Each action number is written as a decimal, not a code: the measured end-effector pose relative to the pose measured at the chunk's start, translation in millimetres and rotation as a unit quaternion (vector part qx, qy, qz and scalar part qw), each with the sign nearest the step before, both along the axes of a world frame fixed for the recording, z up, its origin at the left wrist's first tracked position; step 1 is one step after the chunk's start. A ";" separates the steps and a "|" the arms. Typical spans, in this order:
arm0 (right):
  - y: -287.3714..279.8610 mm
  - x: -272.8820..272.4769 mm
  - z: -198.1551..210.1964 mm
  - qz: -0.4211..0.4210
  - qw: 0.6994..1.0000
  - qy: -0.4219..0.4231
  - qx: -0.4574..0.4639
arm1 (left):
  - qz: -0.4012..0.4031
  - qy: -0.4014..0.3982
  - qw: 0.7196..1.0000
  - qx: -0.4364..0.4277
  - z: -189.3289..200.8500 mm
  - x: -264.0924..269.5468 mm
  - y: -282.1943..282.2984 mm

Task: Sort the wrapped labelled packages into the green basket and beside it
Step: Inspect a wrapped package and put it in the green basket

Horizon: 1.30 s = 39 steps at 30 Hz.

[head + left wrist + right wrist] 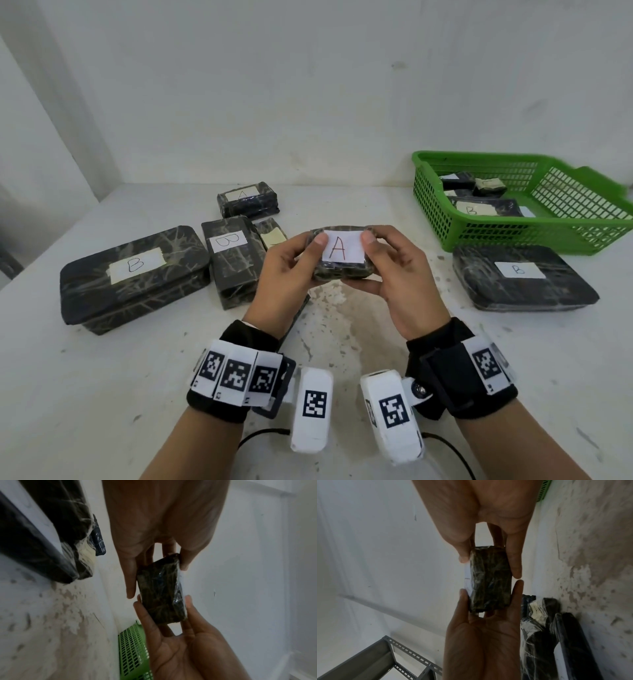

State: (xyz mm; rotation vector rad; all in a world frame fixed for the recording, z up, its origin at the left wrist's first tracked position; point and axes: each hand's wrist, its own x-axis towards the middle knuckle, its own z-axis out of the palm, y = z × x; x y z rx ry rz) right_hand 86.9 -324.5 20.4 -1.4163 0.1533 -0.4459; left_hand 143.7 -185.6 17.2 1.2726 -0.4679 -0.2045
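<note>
A small dark wrapped package (342, 255) with a white label marked A is held above the table between both hands. My left hand (317, 258) grips its left end and my right hand (371, 260) its right end, thumbs on top and fingers underneath. The left wrist view shows the package's dark side (161, 595); so does the right wrist view (490, 580). The green basket (431, 202) stands at the far right with several wrapped packages in it, one marked B (486, 207). A large B package (524, 277) lies in front of the basket.
On the left of the table lie a large B package (133, 277), a medium B package (233, 260), a small one (274, 236) and an A package (248, 200) further back. White walls close the back and left. A grey metal rack (385, 660) shows in the right wrist view.
</note>
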 end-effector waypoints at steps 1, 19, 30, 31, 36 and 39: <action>0.4 0.0 0.8 0.002 1.000 0.005 0.001 | 0.002 -0.002 1.000 -0.001 0.0 0.4 0.1; 3.4 -2.8 3.9 -0.019 1.000 0.018 0.012 | 0.005 -0.005 0.999 0.037 2.0 -3.2 -1.6; 7.1 -4.2 3.3 -0.020 1.000 0.022 -0.006 | 0.006 -0.024 0.999 0.027 -2.0 -2.5 -2.3; 7.3 -4.3 3.0 -0.025 0.999 0.018 -0.014 | 0.003 -0.035 0.999 0.025 -2.4 -3.2 -2.7; 1.2 -4.1 3.0 -0.057 0.998 0.009 -0.014 | -0.063 -0.030 0.997 0.037 -1.9 -6.3 -4.1; -1.3 -3.4 3.7 -0.038 0.999 0.020 -0.007 | -0.047 -0.028 0.998 0.044 -1.4 -5.2 -3.1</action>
